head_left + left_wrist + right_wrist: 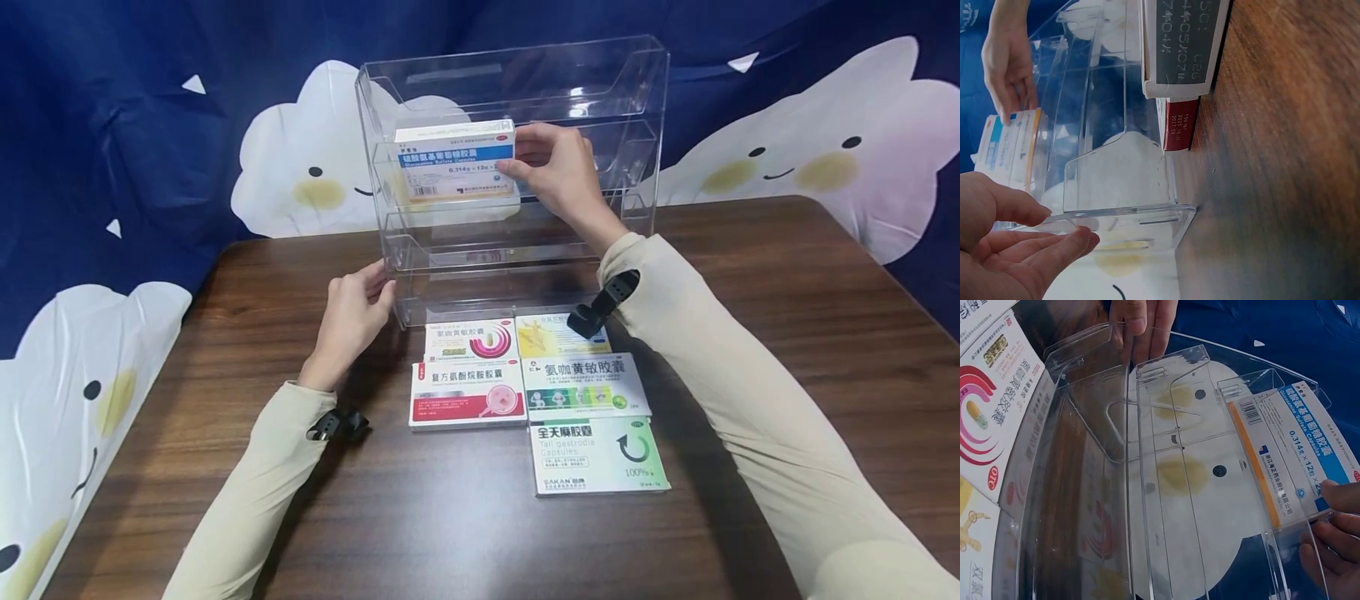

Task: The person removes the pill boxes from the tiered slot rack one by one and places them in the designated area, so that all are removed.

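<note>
My right hand [561,173] pinches the right end of a blue and white medicine box [453,165] between thumb and fingers. The box stands upright at the left of an upper tier of a clear acrylic rack [525,257], its printed front facing me. In the right wrist view, the thumb lies on the front of the box and the fingers [1329,547] are behind it. Low on the rack's left side, my left hand [351,315] grips the edge of the side panel; the left wrist view shows thumb and fingertips on either side of the clear panel [1129,212].
Several medicine boxes lie flat before the rack: a red and white box [467,408], a green and white box [600,458], a box with a pink ring [457,340], a yellowish box [551,335] and one with green pictures [585,383]. A cloud-patterned blue curtain [187,150] hangs behind the wooden table [450,525].
</note>
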`<state>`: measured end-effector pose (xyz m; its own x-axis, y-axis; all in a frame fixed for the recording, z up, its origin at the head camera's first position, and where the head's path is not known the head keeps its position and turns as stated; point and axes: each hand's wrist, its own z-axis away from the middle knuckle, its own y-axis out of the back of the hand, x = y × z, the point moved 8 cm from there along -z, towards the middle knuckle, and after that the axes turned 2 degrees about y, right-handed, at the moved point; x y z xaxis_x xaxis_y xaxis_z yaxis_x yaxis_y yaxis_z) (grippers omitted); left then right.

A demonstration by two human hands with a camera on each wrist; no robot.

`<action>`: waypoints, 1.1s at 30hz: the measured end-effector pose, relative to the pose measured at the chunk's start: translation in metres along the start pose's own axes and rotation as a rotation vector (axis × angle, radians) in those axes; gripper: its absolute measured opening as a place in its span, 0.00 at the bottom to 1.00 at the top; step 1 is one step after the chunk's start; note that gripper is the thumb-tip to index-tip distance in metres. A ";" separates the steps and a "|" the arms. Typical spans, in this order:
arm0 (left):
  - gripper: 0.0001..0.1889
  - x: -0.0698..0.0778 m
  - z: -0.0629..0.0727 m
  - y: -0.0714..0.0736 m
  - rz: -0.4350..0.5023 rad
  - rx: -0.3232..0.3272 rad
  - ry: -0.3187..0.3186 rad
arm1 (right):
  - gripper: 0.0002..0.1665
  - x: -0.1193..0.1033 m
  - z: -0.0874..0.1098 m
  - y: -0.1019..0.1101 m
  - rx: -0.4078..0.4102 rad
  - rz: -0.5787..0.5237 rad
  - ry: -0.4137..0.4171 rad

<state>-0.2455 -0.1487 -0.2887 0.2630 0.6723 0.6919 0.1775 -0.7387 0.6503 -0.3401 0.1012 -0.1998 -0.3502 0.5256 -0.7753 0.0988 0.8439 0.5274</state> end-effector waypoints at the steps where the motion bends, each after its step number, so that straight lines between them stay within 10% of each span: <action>1: 0.20 0.000 0.000 0.000 0.000 0.002 -0.003 | 0.23 0.000 0.000 -0.001 0.001 0.003 0.002; 19: 0.20 -0.001 0.000 0.000 0.005 0.002 0.002 | 0.17 0.013 -0.011 0.010 0.037 -0.162 -0.083; 33: 0.20 -0.004 0.000 -0.001 -0.005 0.005 0.014 | 0.16 -0.010 -0.013 0.026 0.048 -0.343 0.132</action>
<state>-0.2465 -0.1506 -0.2918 0.2484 0.6769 0.6929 0.1837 -0.7353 0.6524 -0.3464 0.1164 -0.1740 -0.4872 0.1950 -0.8512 -0.0028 0.9744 0.2248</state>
